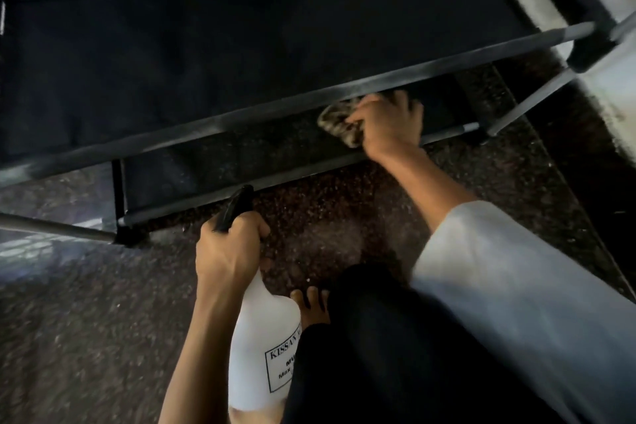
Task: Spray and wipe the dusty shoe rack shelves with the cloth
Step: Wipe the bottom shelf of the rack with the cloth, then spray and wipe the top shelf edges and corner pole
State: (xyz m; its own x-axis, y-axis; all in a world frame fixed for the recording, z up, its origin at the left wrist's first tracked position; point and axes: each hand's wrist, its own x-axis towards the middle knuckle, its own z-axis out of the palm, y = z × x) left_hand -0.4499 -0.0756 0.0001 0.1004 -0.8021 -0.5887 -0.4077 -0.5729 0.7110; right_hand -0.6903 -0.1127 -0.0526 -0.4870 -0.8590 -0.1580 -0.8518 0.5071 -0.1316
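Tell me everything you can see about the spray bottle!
The spray bottle is milky white plastic with a black trigger head at the top. A black-bordered label on its side shows printed words, partly hidden by a dark trouser leg. It leans, nozzle pointing towards the shoe rack's lower shelf. The left hand grips its neck and trigger. Whether it touches the floor cannot be seen.

Mottled cloth [339,122] lies on the black shoe rack's [172,55] lower shelf [241,162].
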